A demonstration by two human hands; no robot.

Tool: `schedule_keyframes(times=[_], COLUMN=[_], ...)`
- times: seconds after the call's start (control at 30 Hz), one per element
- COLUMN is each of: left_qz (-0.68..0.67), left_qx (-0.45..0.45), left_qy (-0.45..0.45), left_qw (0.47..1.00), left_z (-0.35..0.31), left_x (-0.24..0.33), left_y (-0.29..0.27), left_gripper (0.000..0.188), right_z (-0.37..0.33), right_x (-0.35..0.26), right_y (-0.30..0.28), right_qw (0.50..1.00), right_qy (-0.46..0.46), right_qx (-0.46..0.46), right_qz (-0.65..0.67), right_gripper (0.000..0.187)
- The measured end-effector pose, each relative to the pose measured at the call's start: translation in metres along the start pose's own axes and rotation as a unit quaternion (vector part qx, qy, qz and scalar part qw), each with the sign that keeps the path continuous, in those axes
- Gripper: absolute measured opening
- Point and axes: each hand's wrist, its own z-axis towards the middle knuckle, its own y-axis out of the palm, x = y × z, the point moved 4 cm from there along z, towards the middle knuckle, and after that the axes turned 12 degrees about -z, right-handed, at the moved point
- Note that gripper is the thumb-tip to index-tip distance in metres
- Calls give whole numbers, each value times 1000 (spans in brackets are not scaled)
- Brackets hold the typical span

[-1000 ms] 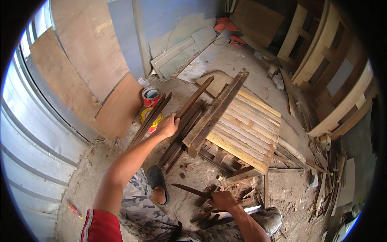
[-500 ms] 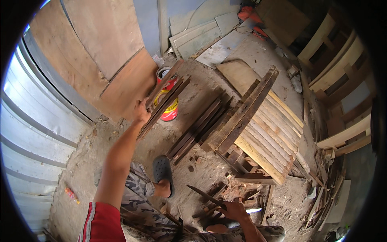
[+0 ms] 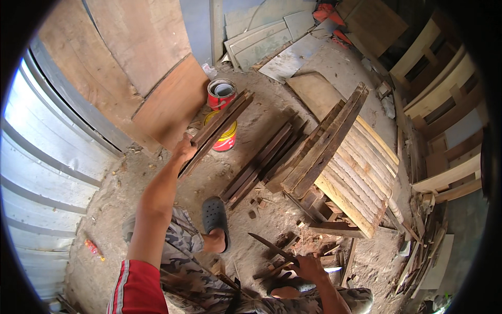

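The left hand (image 3: 185, 146) is out at full reach, fingers wrapped round the near end of a long, dark, weathered wooden plank (image 3: 217, 131), and that plank is off the dirt floor (image 3: 157, 172), slanting up and away to the right. Its far end hangs over a red metal paint tin with an open top (image 3: 221, 93), and its middle crosses in front of a red tin with a yellow lid (image 3: 226, 137) standing just beside the first. Behind the tins, a brown plywood sheet (image 3: 172, 104) leans against the wall.

Low in the frame, the right hand (image 3: 308, 267) is closed on the handle of a dark, narrow blade (image 3: 269, 246), which points up and left over a litter of short wood offcuts (image 3: 285, 243). Whether the blade's tip touches anything, I cannot tell.

Between the two hands, a bundle of dark planks (image 3: 261, 162) lies flat on the ground, angled the same way as the lifted one and well apart from it. To its right, a pale slatted wooden pallet (image 3: 355, 172) sits propped up with more dark boards resting on its edge. The person's foot in a dark grey perforated clog (image 3: 215, 215) is planted just below that bundle. Corrugated metal sheeting (image 3: 47, 172) curves along the left.
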Motion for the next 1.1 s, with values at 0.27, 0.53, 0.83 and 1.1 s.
schedule_keyframes(times=[0.27, 0.53, 0.83, 1.1], left_qz=[-34, -103, 10, 85], left_qx=[-52, -104, -48, -17], left_qy=[8, -93, 100, 49], left_qw=[998, 985, 994, 995], left_z=[-18, -37, -51, -30], left_x=[-16, -26, 0, 6], left_y=[-3, -9, 5, 27], left_gripper=[57, 89, 125, 114], right_z=[-4, -6, -8, -11], right_x=[-8, -4, -3, -2], right_y=[-9, 2, 5, 6], right_qw=[999, 999, 1000, 1000], right_qy=[-2, -11, -3, 14], right_qx=[-38, 11, 4, -10], right_qz=[-36, -34, -9, 3], right_gripper=[46, 47, 44, 41])
